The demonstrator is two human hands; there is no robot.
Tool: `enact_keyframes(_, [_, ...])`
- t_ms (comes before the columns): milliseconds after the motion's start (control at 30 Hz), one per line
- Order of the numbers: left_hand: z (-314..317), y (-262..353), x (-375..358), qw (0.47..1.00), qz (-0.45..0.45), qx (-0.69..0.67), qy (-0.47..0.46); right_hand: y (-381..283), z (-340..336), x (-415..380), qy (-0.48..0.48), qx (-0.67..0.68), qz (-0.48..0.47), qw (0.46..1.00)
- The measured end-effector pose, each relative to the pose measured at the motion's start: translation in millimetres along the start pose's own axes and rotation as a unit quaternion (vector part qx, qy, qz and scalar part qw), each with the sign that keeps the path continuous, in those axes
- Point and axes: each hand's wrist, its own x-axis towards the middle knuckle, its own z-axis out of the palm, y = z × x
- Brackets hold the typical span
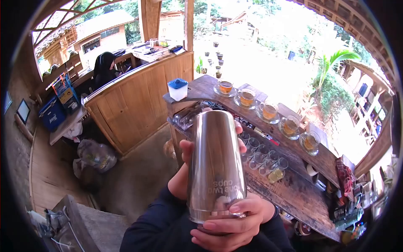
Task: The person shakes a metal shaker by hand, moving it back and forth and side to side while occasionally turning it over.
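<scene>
A shiny steel cocktail shaker [215, 164] is held up before my chest, its "one two cups" lettering upside down. My left hand [181, 178] wraps round its upper part from behind, with the thumb at the left side and fingertips showing at the right. My right hand [237, 222] is closed round the wide lower end, where a seam runs across. Behind the shaker stands a dark wooden counter [289, 197]. Along its raised shelf several glass cups of amber drink [247, 99] stand on saucers. Part of my left palm is hidden by the shaker.
Several clear glasses [264, 153] stand on the lower counter, one with pale liquid. A blue-lidded container [178, 89] sits at the shelf's left end. Further left are a wooden partition [134, 105], a seated person [105, 69], a plastic bag [97, 155] and a blue cool box [52, 113].
</scene>
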Motion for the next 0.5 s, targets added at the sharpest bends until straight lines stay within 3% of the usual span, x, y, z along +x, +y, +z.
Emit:
enact_keyframes(33, [-8,1,2,0.999,0.006,0.028,-0.043,2,5,-4,0.039,0.003,-0.003,0.999])
enact_keyframes(100, [1,-2,5,0.976,0.015,0.008,0.216,8,14,-18,0.114,0.01,-0.002,0.993])
enact_keyframes(133, [-21,-8,-7,0.963,0.013,-0.193,0.187,33,6,-36,-0.043,-0.043,0.049,0.997])
enact_keyframes(167, [-61,-16,-22,0.911,0.012,-0.385,0.147,42,10,-18,-0.044,0.046,0.175,0.982])
enact_keyframes(200, [-93,-25,-32,0.938,0.066,-0.167,0.297,45,12,-20,-0.03,0.034,0.206,0.977])
enact_keyframes(233, [-84,-22,-30,0.938,0.067,-0.168,0.295,48,12,-21,-0.016,0.022,0.235,0.972])
enact_keyframes(300, [-37,-7,-11,0.926,-0.108,-0.133,0.336,13,-18,0,-0.089,0.036,0.131,0.987])
enact_keyframes(333, [1,-11,6,0.959,-0.072,-0.031,0.272,-1,-28,9,-0.082,0.059,0.02,0.995])
enact_keyframes(367, [21,-10,10,0.975,-0.048,-0.036,0.215,-9,-33,13,-0.075,0.086,-0.092,0.989])
enact_keyframes(400, [22,-15,16,0.998,0.023,0.014,0.051,-6,-31,10,-0.076,0.09,-0.093,0.989])
enact_keyframes(433, [21,-20,22,0.987,0.091,0.065,-0.115,-2,-26,4,-0.035,0.093,-0.117,0.988])
enact_keyframes(467, [18,-19,25,0.98,0.106,0.097,-0.136,2,-19,-4,0.008,0.096,-0.139,0.986])
enact_keyframes(500, [21,-11,7,0.998,0.006,0.049,0.027,6,-13,-12,0.05,0.097,-0.158,0.981])
